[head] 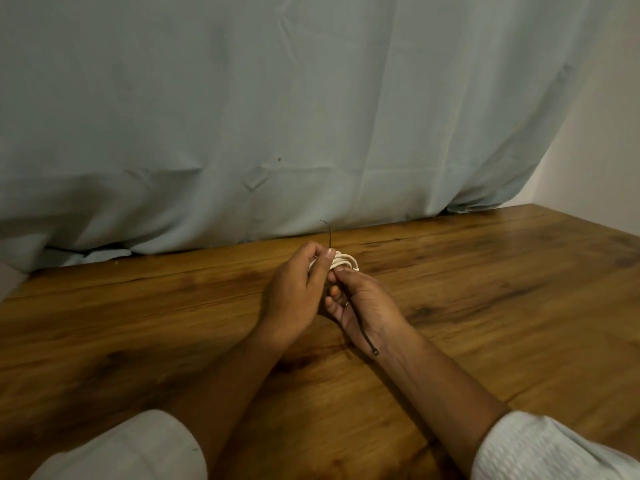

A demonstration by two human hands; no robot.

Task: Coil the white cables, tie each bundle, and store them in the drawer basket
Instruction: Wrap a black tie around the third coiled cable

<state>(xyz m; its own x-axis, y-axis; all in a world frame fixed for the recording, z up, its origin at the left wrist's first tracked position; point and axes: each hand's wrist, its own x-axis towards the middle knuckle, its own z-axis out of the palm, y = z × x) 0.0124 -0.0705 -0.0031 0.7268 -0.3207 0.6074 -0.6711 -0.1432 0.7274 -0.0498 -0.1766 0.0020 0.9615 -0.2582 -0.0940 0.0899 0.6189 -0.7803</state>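
– Left hand (294,292): how is it placed?
– Out over the wooden table (485,289), fingers curled round the white cable coil (343,261).
– And the right hand (363,306)?
– Pressed against the left, pinching the black tie (365,336); one end trails across its wrist.

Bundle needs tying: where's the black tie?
Head view, centre: the black tie sits at the white cable coil between left hand and right hand, one end up, the other over the right wrist.
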